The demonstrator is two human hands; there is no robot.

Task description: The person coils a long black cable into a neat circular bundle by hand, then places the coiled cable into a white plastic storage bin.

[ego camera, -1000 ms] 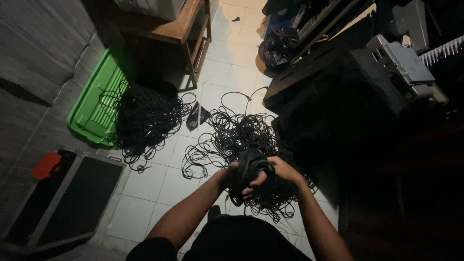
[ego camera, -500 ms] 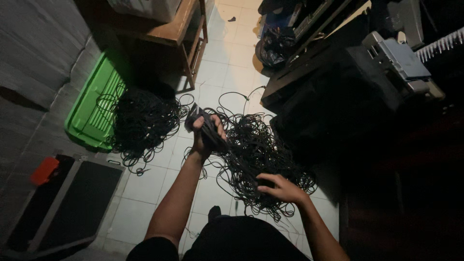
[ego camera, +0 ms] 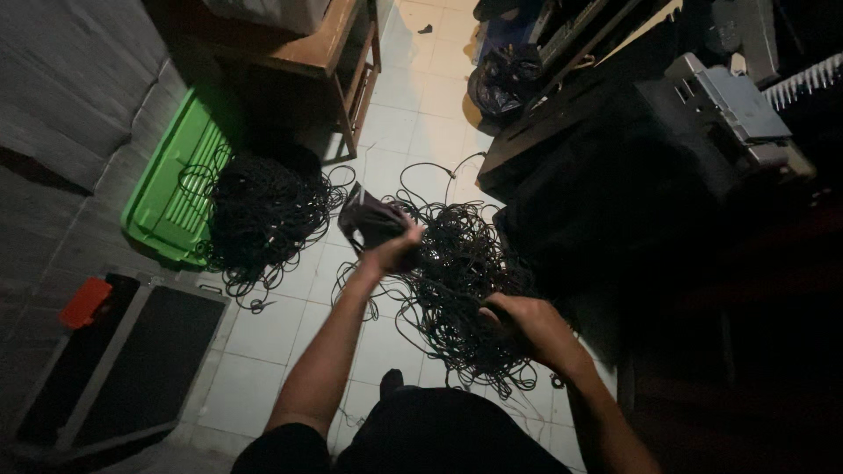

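Dim overall; the brightest patch is the pale floor tiles [ego camera: 413,96] beyond the hands. Right of the right hand [ego camera: 527,326] everything sinks into near-black shadow. Fine detail is soft and grainy, without glare.

Pale tiled floor [ego camera: 413,114] carries two tangled black cable heaps [ego camera: 461,281], one centre, another [ego camera: 263,215] left beside a green crate lid [ego camera: 167,202]; a dark flat case [ego camera: 132,360] lies near left.

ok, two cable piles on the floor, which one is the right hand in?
The tangled pile on bare tiles in front of the person; right hand grips it. The other pile lies beside the green crate.
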